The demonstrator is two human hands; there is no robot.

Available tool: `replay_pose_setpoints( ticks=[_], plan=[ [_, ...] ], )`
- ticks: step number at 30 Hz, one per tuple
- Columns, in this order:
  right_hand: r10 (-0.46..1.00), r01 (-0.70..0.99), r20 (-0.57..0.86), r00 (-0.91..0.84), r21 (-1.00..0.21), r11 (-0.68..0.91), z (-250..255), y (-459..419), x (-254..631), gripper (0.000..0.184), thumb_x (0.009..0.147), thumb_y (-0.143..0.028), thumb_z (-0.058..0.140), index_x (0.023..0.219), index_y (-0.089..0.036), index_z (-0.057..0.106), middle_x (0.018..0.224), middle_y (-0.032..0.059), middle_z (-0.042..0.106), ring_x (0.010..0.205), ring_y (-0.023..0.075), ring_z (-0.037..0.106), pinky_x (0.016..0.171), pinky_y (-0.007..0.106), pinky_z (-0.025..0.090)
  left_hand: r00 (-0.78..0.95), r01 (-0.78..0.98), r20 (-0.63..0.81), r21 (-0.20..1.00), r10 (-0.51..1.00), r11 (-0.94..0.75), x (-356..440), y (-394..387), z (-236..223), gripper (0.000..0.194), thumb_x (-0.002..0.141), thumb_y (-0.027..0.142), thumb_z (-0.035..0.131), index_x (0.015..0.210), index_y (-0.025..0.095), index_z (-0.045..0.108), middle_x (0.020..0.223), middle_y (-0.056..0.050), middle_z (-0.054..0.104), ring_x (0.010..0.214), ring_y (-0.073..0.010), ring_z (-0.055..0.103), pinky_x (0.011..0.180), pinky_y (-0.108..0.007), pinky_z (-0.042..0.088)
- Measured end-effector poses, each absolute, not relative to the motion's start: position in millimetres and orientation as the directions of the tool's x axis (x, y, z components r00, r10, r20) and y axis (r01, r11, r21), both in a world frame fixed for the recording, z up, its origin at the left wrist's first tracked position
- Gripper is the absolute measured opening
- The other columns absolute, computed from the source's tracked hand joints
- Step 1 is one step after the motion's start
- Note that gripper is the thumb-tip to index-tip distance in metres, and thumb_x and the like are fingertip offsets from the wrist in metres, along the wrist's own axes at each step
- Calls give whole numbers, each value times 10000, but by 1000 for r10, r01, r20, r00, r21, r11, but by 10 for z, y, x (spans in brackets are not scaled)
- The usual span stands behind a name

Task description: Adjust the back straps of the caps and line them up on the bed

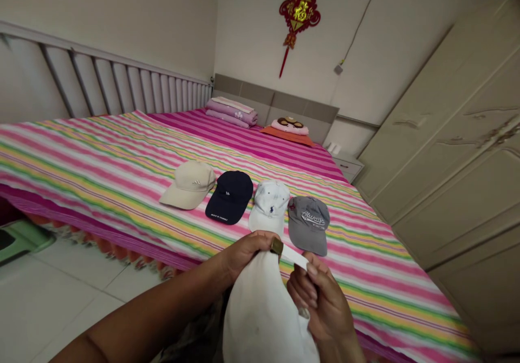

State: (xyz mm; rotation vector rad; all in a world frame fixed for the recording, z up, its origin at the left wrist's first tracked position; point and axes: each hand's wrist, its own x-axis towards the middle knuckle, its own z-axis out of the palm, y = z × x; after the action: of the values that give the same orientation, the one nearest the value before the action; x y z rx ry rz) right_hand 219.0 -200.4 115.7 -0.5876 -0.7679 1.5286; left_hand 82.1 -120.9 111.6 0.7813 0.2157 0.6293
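My hands hold a white cotton baseball cap up close, above the near end of the bed. My left hand grips the cap at the back, beside a small brass strap buckle. My right hand pinches the end of the white back strap. Several other caps lie in a row on the striped bedspread: a beige one, a navy one, a white one and a grey one with stitched lettering. None touches my hands.
The bed has a grey headboard, folded pink bedding and a pillow. A metal-railed bed side runs along the left. A cream wardrobe stands right, and a green stool sits on the tiled floor.
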Motion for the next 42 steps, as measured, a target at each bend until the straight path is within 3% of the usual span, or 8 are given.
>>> replay_pose_setpoints(
  ticks=[7,11,14,22,28,32,36,42],
  plan=[
    [995,-725,96,-15,-687,55,1172,-1911,2227,178,741,-328,567,649,-190,503,463,-88,337,365,46,143,360,158,254,741,-504,27,682,671,530,770,-1126,1043,199,594,215,652,567,127,475,444,47,433,365,-40,389,399,-163,289],
    [976,-439,-66,-205,-886,-152,1154,-1877,2156,298,614,-381,702,749,-163,550,464,-73,445,352,30,239,363,161,246,682,-428,-48,782,730,452,769,-1175,1039,226,577,241,700,629,110,524,498,27,511,400,-46,432,427,-165,312],
    [954,-297,-193,-232,-919,-258,1137,-1873,2061,263,577,-293,739,682,-143,551,509,-29,543,403,58,407,430,185,326,645,-368,-73,843,761,392,730,-1200,1019,270,544,260,735,611,111,519,509,34,522,409,-37,420,430,-160,297],
    [985,-520,-139,-106,-836,-174,1323,-1831,1998,318,576,-222,716,878,-181,627,600,16,655,547,187,605,575,315,472,732,-243,-60,908,679,342,133,-1089,601,355,572,362,724,806,110,638,734,-21,625,602,-81,523,577,-190,382],
    [986,-586,-133,103,-809,-48,1372,-1607,2050,205,582,-204,707,781,-212,661,660,10,690,673,206,647,741,351,478,732,-333,-65,835,679,439,-374,-1243,67,345,563,171,731,894,110,657,785,-74,673,716,-162,610,701,-261,439],
    [973,-541,-216,78,-829,-141,1270,-1431,1951,352,568,-236,737,902,-181,643,607,2,674,570,180,629,647,316,493,612,-566,-12,692,791,448,-562,-1438,-128,416,633,179,682,1040,127,612,892,-116,670,844,-229,620,772,-322,445],
    [964,-532,-266,20,-819,-215,1087,-1323,1916,264,560,-289,750,767,-163,644,598,-5,661,518,140,597,527,242,469,495,-704,20,595,868,388,-795,-1493,-283,444,676,116,631,1114,160,574,942,-113,666,919,-244,605,848,-362,432],
    [958,-433,-286,4,-864,-256,696,-1139,1816,338,602,-379,715,835,-157,615,696,8,677,572,103,592,512,183,454,307,-858,92,458,947,233,-1311,-1247,-350,251,768,100,517,936,208,669,936,-42,683,892,-195,624,894,-334,431]
  ],
)
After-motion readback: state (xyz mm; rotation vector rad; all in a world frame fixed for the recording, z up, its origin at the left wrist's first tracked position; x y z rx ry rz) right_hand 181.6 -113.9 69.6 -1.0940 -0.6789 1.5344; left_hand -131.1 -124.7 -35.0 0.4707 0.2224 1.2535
